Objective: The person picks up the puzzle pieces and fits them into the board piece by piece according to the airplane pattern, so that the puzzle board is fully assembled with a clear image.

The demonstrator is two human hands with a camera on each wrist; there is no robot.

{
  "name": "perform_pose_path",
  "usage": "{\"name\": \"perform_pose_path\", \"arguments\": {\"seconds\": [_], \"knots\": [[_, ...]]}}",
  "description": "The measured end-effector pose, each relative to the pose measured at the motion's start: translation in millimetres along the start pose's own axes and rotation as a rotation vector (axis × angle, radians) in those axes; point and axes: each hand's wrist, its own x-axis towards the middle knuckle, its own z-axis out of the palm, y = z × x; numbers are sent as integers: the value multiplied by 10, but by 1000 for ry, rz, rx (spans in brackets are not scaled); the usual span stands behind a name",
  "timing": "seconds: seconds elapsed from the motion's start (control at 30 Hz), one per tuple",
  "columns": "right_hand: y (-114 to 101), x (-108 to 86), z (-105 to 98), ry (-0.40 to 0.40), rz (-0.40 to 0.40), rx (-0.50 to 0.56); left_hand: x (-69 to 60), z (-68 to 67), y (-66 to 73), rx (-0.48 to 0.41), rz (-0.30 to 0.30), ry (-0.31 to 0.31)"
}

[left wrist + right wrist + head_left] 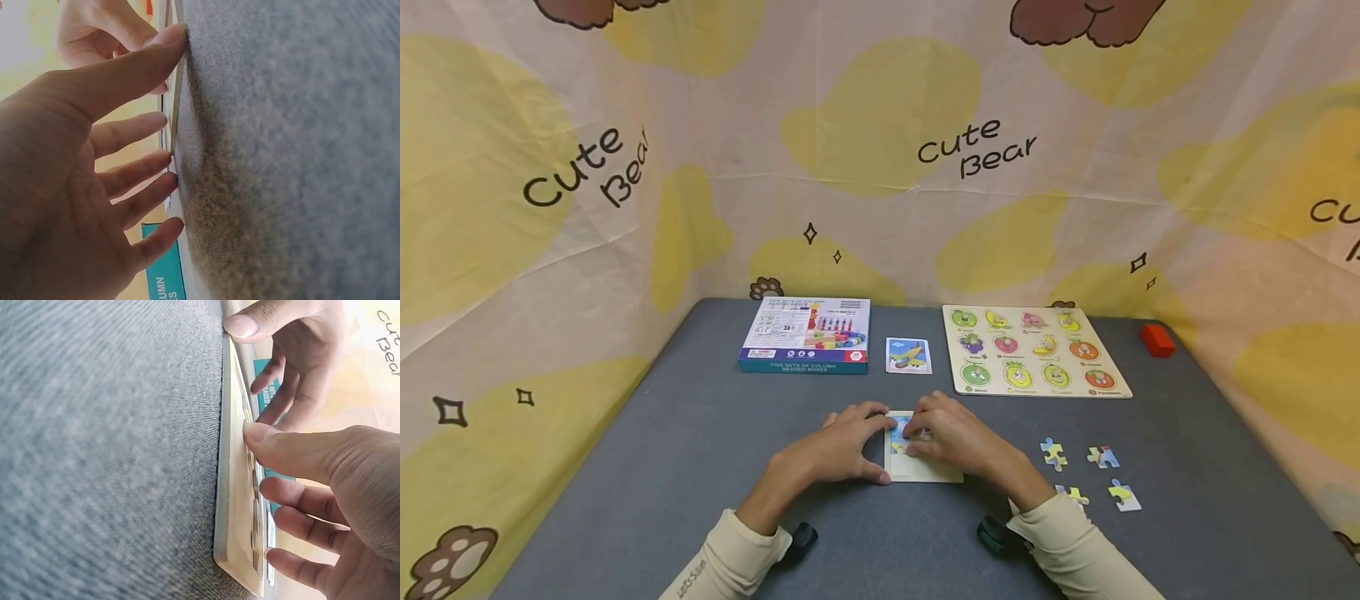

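Cream fabric sleeves (730,550) frame a pale, rectangular wooden puzzle board (925,472) on the grey fabric-topped table (625,500), where the spread-fingered left hand (835,447) should brace the board's left edge while the right hand (958,435), thumb and fingers apart, presses the blue-printed pieces (898,442) level.

My right hand (955,433) hid part of the puzzle board (925,472) beneath it; couldn't tell if I pinched a piece. My right cuff (1052,521) half covered a loose piece (1075,494). Box (805,333) beyond my left hand (842,442): fine print unreadable, cropped in left wrist view.
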Motion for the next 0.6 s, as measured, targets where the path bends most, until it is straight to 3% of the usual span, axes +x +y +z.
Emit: {"name": "perform_pose_path", "arguments": {"seconds": [0.27, 0.6], "knots": [[-7, 7, 2, -2, 6, -9, 2, 18, 19, 23, 83, 35], [-8, 1, 0, 2, 6, 7, 1, 0, 60, 27, 89, 29]]}}
